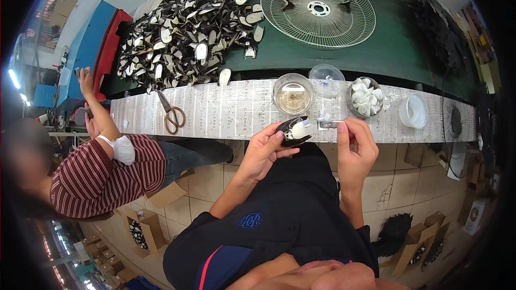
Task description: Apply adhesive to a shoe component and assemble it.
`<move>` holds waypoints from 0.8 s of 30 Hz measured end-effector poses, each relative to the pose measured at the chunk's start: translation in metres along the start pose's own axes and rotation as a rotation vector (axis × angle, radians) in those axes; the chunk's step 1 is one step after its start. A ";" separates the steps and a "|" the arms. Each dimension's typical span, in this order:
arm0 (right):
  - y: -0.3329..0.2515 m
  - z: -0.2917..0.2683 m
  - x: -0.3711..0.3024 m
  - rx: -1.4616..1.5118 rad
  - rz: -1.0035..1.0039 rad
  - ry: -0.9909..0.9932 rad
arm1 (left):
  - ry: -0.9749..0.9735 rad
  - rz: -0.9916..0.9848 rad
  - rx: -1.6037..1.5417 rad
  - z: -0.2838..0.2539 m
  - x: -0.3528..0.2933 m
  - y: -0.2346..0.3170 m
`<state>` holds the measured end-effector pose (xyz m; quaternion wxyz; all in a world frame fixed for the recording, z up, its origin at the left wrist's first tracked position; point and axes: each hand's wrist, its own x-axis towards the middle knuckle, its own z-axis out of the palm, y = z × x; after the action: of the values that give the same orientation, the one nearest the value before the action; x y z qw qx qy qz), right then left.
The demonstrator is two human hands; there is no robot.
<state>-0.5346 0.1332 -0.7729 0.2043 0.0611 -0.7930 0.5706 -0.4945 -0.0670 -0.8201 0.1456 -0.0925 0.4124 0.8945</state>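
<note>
My left hand (261, 153) is closed around a small black shoe piece (295, 131) with a pale tongue-shaped patch, its thumb on the near edge. To its right, my right hand (357, 147) pinches a small, thin metallic tool (329, 124) in its fingertips; its exact kind is too small to tell. A scrap of white material (322, 115) shows by the tool's tip. Just beyond my hands stands a clear round tub (293, 94) of cloudy liquid. A bowl of white, folded pieces (366, 96) sits past my right hand.
Scissors (173, 118) lie on the paper-covered ledge (231, 108). A large heap of black-and-white shoe pieces (188, 37) covers the green belt's left. A wire fan guard (322, 27) holds several pieces. Clear tubs (413, 111) stand at right. A co-worker in a striped shirt (107, 177) stands left.
</note>
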 end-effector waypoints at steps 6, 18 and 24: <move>-0.002 -0.001 -0.002 0.003 -0.045 -0.095 | -0.003 0.011 -0.014 0.002 0.000 -0.002; -0.005 0.015 -0.004 -0.103 -0.286 -0.276 | 0.023 0.039 0.036 0.006 -0.002 -0.001; -0.005 0.018 -0.005 -0.133 -0.368 -0.264 | 0.029 0.051 0.086 0.004 -0.004 -0.003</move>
<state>-0.5327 0.1142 -0.7747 0.2028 0.2653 -0.8241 0.4575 -0.4896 -0.0631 -0.8180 0.1205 -0.0888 0.4548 0.8779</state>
